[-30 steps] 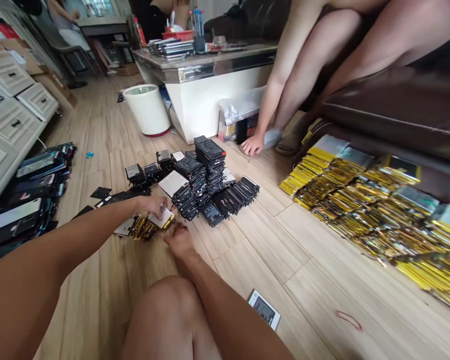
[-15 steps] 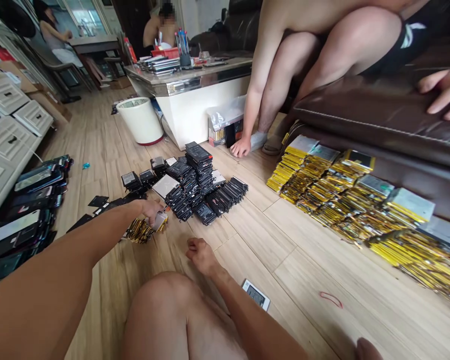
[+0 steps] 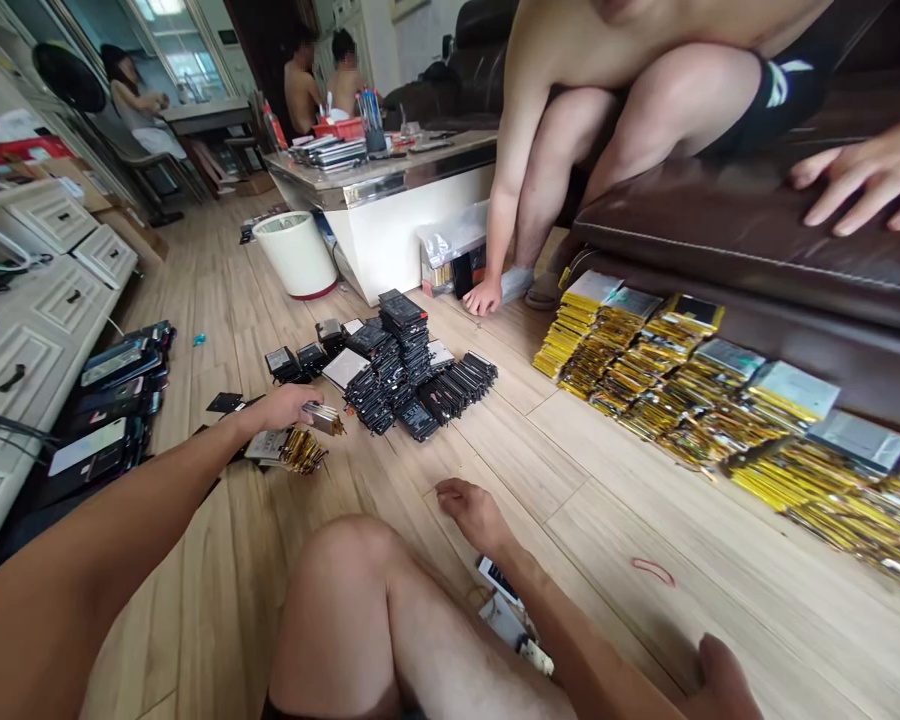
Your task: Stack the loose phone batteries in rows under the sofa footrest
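My left hand [image 3: 289, 405] is closed around a small bundle of flat phone batteries [image 3: 324, 420] with gold edges, lifted slightly off the floor. Just below it lies a pile of gold-edged batteries [image 3: 300, 452], pale faces showing. Stacks of black phone batteries [image 3: 401, 355] rise right beside this hand, one stack taller than the others. My right hand [image 3: 469, 508] hovers above the floor near my knee, fingers curled together; whatever may be inside them is hidden. Under my right forearm lie a white-framed device [image 3: 499, 580] and a pale flat object [image 3: 502, 620], partly covered.
Long rows of yellow-edged batteries [image 3: 645, 375] line the sofa [image 3: 720, 215]. A person sits there, one hand [image 3: 484, 297] near the floor. Phones [image 3: 112, 400] lie by the drawers [image 3: 52, 300]. A white bin [image 3: 296, 255] stands beside the low table [image 3: 390, 185]. A red band [image 3: 652, 571] lies at right.
My left hand has lifted the bundle of batteries up from the gold-edged pile. My right hand has shifted to the right. The view has turned left, and more objects show under my right forearm.
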The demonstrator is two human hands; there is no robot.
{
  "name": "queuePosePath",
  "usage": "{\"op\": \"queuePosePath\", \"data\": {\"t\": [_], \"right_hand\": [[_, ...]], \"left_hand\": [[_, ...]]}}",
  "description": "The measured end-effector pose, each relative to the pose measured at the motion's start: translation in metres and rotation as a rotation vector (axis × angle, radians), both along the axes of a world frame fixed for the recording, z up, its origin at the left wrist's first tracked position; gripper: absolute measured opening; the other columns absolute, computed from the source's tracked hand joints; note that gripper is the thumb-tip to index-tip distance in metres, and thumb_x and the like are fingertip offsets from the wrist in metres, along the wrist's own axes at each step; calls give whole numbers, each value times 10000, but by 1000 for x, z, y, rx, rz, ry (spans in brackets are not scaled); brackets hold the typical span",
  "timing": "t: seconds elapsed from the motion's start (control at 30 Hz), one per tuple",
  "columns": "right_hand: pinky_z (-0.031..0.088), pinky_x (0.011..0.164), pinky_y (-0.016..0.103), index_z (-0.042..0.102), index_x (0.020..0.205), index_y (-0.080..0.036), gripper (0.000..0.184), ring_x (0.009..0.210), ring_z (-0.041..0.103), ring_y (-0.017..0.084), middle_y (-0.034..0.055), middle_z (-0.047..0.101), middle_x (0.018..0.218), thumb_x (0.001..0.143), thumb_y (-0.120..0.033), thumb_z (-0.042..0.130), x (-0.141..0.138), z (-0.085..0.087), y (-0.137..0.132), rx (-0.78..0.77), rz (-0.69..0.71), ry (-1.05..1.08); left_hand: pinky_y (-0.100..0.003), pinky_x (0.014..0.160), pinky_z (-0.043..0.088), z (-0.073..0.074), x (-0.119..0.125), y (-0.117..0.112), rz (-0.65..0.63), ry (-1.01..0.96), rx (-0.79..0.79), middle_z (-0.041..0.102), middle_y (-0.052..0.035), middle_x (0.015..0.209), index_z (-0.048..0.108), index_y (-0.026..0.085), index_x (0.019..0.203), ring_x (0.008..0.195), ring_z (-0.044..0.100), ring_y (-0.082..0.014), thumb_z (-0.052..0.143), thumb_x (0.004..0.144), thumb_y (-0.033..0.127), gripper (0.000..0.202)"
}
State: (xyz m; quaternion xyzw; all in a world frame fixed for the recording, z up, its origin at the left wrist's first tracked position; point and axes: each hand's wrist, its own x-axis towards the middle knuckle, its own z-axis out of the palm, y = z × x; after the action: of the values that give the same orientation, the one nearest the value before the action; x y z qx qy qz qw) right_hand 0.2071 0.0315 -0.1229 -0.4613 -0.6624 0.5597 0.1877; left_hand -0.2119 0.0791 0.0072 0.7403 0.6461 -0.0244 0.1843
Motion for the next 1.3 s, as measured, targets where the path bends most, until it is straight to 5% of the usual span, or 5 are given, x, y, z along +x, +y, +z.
{"op": "queuePosePath", "data": {"t": [0.23, 0.43, 0.7, 0.9, 1.3], "right_hand": [[515, 1079, 455, 584, 1422, -203, 614, 1192, 656, 265, 125, 672, 1328, 865, -418, 727, 13, 39, -15, 207, -92, 313], [499, 1101, 407, 621, 1360, -219, 464, 1225, 635, 242, 101, 683, 1286, 1001, -507, 566, 15, 64, -12, 359, -402, 454], [559, 859, 320, 629, 1207, -233, 326, 872, 690, 204, 33, 719, 925, 1035, -367, 387, 127, 0, 19, 124, -795, 188], [494, 1015, 316, 630, 1223, -200, 365, 1100, 663, 207, 87, 716, 1148, 1036, -429, 417, 160, -19, 19, 92, -668, 143], [533, 750, 443, 744, 1201, -206, 595, 821, 717, 339, 118, 750, 833, 811, -621, 572, 191, -24, 19, 39, -388, -381]], "left_hand": [[-376, 983, 511, 36, 56, -69, 15, -109, 284, 699, -93, 1144, 744, 220, 1058, 1070, 653, -280, 538, 903, 405, 317], [-360, 932, 568, -43, 211, -33, -34, -530, 231, 724, -32, 1072, 752, 306, 1012, 1023, 692, -272, 637, 816, 485, 290], [-444, 1077, 510, -143, 415, -20, 129, -936, 54, 706, -80, 1214, 627, 260, 1141, 1199, 650, -295, 614, 724, 211, 420], [-436, 1151, 419, -164, 427, -33, 100, -1008, 2, 655, -85, 1295, 594, 262, 1209, 1264, 589, -272, 615, 710, 93, 527], [-461, 1027, 474, -91, 403, -22, 285, -957, 34, 674, -134, 1000, 706, 252, 1063, 1109, 658, -347, 841, 546, 35, 577]]}}
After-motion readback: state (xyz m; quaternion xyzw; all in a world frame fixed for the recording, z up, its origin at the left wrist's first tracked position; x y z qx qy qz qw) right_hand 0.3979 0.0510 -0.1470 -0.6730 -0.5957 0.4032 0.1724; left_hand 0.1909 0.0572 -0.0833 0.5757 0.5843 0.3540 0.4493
